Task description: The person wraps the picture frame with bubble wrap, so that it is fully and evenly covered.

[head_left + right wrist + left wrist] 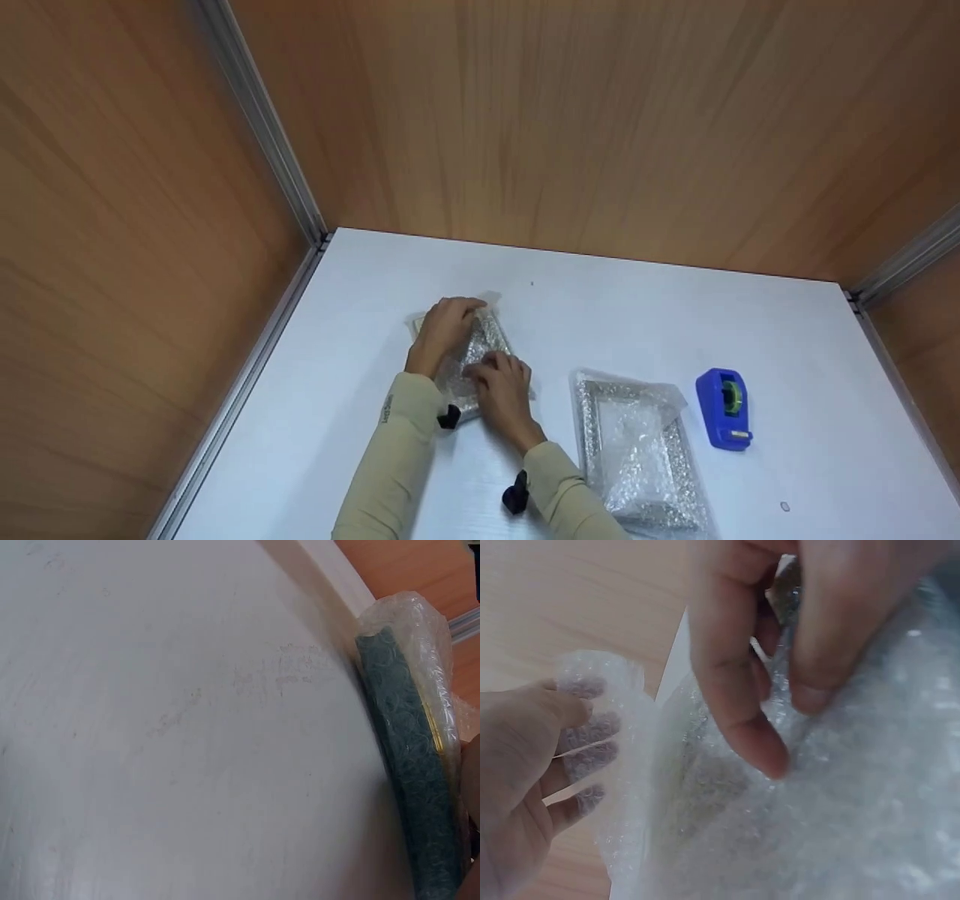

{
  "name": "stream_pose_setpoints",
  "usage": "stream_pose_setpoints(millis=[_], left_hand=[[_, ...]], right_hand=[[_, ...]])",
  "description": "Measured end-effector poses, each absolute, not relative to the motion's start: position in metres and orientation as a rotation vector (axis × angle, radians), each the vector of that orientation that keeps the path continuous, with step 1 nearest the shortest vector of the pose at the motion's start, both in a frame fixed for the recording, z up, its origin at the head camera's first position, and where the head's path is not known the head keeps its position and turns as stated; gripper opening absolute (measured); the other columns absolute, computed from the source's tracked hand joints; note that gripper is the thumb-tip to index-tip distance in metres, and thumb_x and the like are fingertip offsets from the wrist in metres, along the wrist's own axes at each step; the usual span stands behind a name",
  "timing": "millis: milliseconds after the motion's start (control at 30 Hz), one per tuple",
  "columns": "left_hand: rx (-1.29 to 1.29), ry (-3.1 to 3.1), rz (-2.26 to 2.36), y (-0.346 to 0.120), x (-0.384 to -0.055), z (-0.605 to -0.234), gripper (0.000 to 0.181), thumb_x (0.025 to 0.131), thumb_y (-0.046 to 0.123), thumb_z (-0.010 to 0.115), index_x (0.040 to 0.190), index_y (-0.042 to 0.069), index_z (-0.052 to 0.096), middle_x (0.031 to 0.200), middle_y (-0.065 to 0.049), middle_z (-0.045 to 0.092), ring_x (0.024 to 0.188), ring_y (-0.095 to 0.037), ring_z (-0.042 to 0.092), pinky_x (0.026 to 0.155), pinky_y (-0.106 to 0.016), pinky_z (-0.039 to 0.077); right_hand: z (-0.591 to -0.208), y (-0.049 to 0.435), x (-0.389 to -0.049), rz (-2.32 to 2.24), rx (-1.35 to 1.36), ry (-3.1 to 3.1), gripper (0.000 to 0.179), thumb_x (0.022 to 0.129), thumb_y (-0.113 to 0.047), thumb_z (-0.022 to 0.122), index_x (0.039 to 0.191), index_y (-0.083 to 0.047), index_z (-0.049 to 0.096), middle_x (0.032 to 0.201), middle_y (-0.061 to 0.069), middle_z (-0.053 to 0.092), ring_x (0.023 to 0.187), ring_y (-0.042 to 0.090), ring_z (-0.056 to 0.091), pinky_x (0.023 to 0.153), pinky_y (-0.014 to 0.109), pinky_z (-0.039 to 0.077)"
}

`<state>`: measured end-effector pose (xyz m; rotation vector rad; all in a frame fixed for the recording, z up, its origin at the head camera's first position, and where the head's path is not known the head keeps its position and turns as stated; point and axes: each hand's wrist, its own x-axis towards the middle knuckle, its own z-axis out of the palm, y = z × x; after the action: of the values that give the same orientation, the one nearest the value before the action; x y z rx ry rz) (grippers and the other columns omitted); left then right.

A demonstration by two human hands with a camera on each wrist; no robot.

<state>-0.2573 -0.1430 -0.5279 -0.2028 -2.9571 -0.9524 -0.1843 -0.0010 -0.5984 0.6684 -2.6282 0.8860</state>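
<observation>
A rectangular frame [409,757] with a dark side and a gold line lies in clear bubble wrap [491,330] on the white table. My left hand [446,326] is at its far end. In the left wrist view the left hand [517,765] pinches a loose flap of the wrap, thumb in front and fingers showing through behind. My right hand [504,390] is over the near part of the package. Seen close up, the bent finger and thumb of the right hand [742,652] pinch at the wrap's surface.
To the right lies a larger frame [589,420] in bubble wrap. Beyond it stands a blue tape dispenser [712,397] with a greenish roll. A small clear scrap [784,506] is near the front right. Wooden panels [525,135] enclose the table at the back and sides.
</observation>
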Motion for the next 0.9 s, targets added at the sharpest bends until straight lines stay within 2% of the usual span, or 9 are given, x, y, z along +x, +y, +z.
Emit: stream_pose_setpoints(millis=[200, 433, 733, 900], left_hand=[[-0.238, -2.931, -0.773, -0.132, -0.252, -0.537, 0.026, 0.093, 0.015, 0.054, 0.117, 0.016, 0.064, 0.120, -0.001, 0.061, 0.109, -0.018, 0.057, 0.092, -0.032, 0.047], [-0.249, -2.864, -0.732, -0.120, -0.249, -0.549, 0.027, 0.093, 0.013, 0.055, 0.118, 0.013, 0.064, 0.118, -0.009, 0.061, 0.105, -0.026, 0.058, 0.090, -0.036, 0.048], [-0.328, -2.809, -0.681, -0.121, -0.247, -0.560, 0.024, 0.090, 0.008, 0.057, 0.111, 0.012, 0.068, 0.109, -0.009, 0.065, 0.093, -0.027, 0.062, 0.083, -0.040, 0.048], [-0.355, -2.831, -0.565, -0.124, -0.246, -0.567, 0.020, 0.091, 0.011, 0.055, 0.105, 0.014, 0.069, 0.117, -0.007, 0.063, 0.102, -0.028, 0.061, 0.091, -0.047, 0.045]], right_hand=[[-0.597, 0.003, -0.192, 0.866, 0.624, -2.624, 0.015, 0.089, -0.016, 0.060, 0.093, -0.023, 0.073, 0.109, 0.004, 0.057, 0.101, 0.021, 0.047, 0.092, 0.046, 0.029], [-0.596, 0.006, -0.198, 0.870, 0.571, -2.620, 0.013, 0.087, -0.015, 0.063, 0.093, -0.020, 0.073, 0.109, 0.005, 0.058, 0.101, 0.022, 0.047, 0.093, 0.047, 0.029], [-0.599, 0.004, -0.200, 0.852, 0.566, -2.611, 0.014, 0.088, -0.017, 0.061, 0.094, -0.021, 0.072, 0.108, 0.004, 0.057, 0.099, 0.022, 0.048, 0.092, 0.048, 0.030], [-0.601, 0.002, -0.200, 0.852, 0.585, -2.581, 0.013, 0.087, -0.015, 0.062, 0.095, -0.021, 0.072, 0.109, 0.006, 0.058, 0.098, 0.024, 0.048, 0.090, 0.049, 0.031]])
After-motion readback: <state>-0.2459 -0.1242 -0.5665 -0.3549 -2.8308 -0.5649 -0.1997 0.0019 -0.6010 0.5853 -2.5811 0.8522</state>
